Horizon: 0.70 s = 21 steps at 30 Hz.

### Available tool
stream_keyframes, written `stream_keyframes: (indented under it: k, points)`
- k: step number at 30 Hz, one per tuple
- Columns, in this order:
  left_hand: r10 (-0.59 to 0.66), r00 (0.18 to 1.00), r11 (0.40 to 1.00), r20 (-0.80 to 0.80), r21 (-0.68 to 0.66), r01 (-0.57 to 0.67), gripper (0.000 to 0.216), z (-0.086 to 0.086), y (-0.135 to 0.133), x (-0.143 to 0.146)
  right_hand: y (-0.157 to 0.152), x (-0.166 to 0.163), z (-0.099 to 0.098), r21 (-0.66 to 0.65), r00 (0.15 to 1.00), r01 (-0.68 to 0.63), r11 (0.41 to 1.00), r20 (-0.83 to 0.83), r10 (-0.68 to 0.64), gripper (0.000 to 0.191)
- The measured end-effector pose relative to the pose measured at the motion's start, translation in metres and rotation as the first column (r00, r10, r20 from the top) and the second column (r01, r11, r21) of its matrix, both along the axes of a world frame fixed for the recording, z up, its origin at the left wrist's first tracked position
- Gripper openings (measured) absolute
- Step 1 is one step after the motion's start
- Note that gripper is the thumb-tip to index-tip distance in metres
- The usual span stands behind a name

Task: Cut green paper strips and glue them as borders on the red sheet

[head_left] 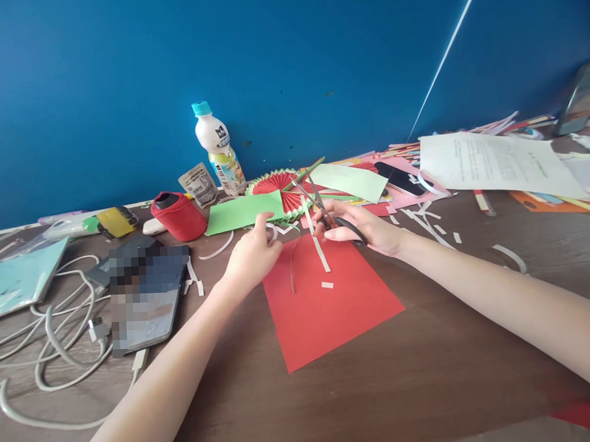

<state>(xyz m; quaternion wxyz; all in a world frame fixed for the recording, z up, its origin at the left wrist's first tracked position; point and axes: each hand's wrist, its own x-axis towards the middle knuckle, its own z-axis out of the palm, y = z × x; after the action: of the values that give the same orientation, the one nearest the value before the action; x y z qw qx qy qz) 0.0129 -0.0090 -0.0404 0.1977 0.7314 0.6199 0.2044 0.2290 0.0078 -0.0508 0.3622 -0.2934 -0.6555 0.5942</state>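
Note:
In my right hand [358, 230] is a pair of scissors [318, 199], its dark handles round my fingers and its blades pointing up and away, spread apart. A narrow white strip [320, 254] runs down beside the scissors over a red paper sheet [323, 324]; whether my fingers touch it I cannot tell. A small white scrap [327, 285] lies on the red sheet. My left hand [254, 252] hovers by the sheet's left corner, one finger stretched out and the others bent. Beside its fingers shows a curled white strip [272, 231]. Behind lies a red and green pleated paper fan [274, 181].
Green paper [240, 212] and pale green paper [349, 181] lie at the back. A bottle [218, 149] stands against the blue wall, near a red roll [181, 219]. Left are a tablet-like device [157, 318] and white cables [50, 323]. Right are a phone [401, 178] and a printed sheet [498, 163].

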Motion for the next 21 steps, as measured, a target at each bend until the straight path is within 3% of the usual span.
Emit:
stream_keyframes:
  k: [4, 6, 8, 11, 14, 17, 21]
  points:
    - [-0.008, 0.992, 0.998, -0.127, 0.063, 0.017, 0.032, 0.001, 0.006, -0.007, 0.0, 0.004, 0.001, 0.033, 0.997, -0.023, 0.999, 0.075, 0.021, 0.026]
    - [0.023, 0.999, 0.991, -0.023, 0.133, -0.02, 0.025, 0.003, 0.007, -0.008, 0.001, 0.006, 0.0, 0.059, 0.993, -0.033, 0.998, 0.115, 0.027, 0.026]
    - [0.032, 0.976, 0.995, 0.216, 0.086, -0.052, 0.024, 0.006, 0.009, -0.008, 0.002, 0.007, -0.001, 0.097, 0.987, -0.053, 0.994, 0.157, 0.038, 0.029]
    - [0.056, 0.787, 0.996, 0.614, -0.087, -0.002, 0.025, 0.01, 0.011, -0.009, 0.002, 0.006, -0.003, 0.194, 0.972, -0.056, 0.979, 0.236, 0.009, 0.034]
    - [0.116, 0.631, 0.986, 0.767, -0.164, 0.017, 0.022, 0.011, 0.012, -0.01, 0.001, 0.004, -0.004, 0.314, 0.941, -0.036, 0.949, 0.331, -0.074, 0.033]
    - [0.171, 0.622, 0.976, 0.764, -0.216, -0.003, 0.022, 0.011, 0.013, -0.011, 0.0, 0.004, -0.004, 0.417, 0.909, -0.063, 0.907, 0.399, -0.121, 0.029]
    - [0.173, 0.681, 0.973, 0.712, -0.232, -0.005, 0.023, 0.012, 0.012, -0.011, 0.001, 0.006, -0.006, 0.475, 0.872, -0.089, 0.876, 0.461, -0.162, 0.031]
